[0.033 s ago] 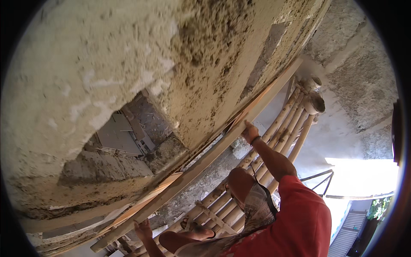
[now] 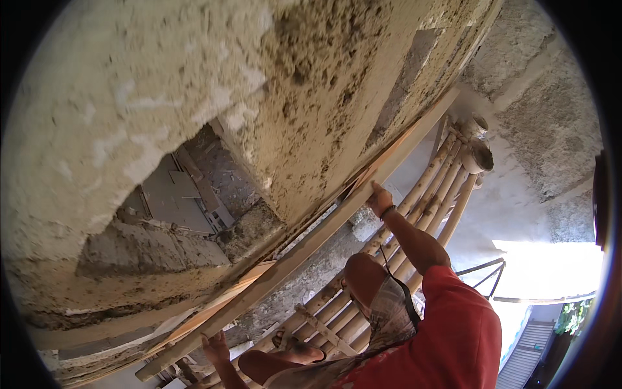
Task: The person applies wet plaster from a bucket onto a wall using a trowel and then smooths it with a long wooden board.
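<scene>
A long straight wooden board [image 2: 311,243] runs diagonally along the lower edge of a rough plastered wall [image 2: 324,117]. My right hand [image 2: 380,198], with a dark band at the wrist, grips the near edge of the board above its middle. Closer to the board's lower left end, my left hand [image 2: 215,349] holds the same edge, its fingertips on the wood and its other fingers partly hidden. Between the board and the wall shows a strip of lighter orange wood [image 2: 243,282].
A broken opening [image 2: 188,188] pierces the wall at left. Under me is a platform of several round poles [image 2: 427,194], with gaps between them and a short crosspiece [image 2: 327,329]. Dirty buckets [image 2: 478,155] stand at its far end. Bright daylight enters at right.
The wall and its opening have shifted slightly in view, toward the left. Both hands keep their places on the board.
</scene>
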A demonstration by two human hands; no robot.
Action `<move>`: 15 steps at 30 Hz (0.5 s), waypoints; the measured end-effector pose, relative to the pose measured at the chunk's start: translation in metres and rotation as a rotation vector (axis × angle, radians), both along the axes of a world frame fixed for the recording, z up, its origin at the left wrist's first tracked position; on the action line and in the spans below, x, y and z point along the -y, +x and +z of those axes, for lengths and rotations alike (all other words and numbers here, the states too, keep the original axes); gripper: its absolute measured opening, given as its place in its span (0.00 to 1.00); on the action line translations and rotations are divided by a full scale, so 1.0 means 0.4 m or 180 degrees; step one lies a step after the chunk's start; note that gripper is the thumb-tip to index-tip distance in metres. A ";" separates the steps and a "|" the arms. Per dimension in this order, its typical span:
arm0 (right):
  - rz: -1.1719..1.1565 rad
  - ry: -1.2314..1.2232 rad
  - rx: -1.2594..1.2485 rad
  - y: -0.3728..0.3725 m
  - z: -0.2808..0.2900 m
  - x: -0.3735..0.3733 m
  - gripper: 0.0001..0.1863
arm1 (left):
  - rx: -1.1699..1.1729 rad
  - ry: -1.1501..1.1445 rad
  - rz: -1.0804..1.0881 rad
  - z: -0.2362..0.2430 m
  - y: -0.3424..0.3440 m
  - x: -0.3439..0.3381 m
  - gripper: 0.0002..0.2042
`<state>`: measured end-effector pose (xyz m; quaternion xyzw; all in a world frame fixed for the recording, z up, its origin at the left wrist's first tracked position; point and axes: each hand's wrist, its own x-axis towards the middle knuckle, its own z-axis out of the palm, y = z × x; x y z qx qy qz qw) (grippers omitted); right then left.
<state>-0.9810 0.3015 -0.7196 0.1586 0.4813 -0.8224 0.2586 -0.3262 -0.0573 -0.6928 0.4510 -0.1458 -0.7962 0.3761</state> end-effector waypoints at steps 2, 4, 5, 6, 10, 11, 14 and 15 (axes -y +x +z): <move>0.0068 -0.0068 -0.0040 -0.045 -0.079 -0.013 0.22 | -0.0047 -0.0121 0.0037 -0.026 -0.036 -0.003 0.15; 0.0120 -0.0156 -0.0102 -0.081 -0.169 -0.043 0.23 | -0.0246 -0.0255 -0.0033 -0.040 -0.054 -0.008 0.19; 0.0358 0.0079 -0.0396 -0.106 -0.208 -0.059 0.20 | -0.0054 -0.0123 0.0166 -0.059 -0.064 -0.014 0.20; 0.0491 0.0234 -0.0708 -0.125 -0.239 -0.066 0.20 | -0.0269 -0.0110 0.0177 -0.078 -0.075 -0.011 0.20; 0.1672 -0.0618 -0.0918 -0.169 -0.262 -0.089 0.26 | 0.1056 -0.1035 -0.0320 -0.163 -0.072 -0.030 0.16; 0.0946 -0.0640 -0.0033 -0.177 -0.254 -0.080 0.25 | 0.0006 -0.0375 0.0579 -0.181 -0.077 -0.032 0.18; 0.0324 -0.0331 -0.0107 -0.181 -0.231 -0.049 0.25 | 0.0003 -0.0567 0.0476 -0.195 -0.102 -0.026 0.18; 0.0401 -0.0279 -0.0209 -0.177 -0.224 -0.043 0.26 | 0.0044 -0.0540 0.0467 -0.197 -0.108 -0.030 0.19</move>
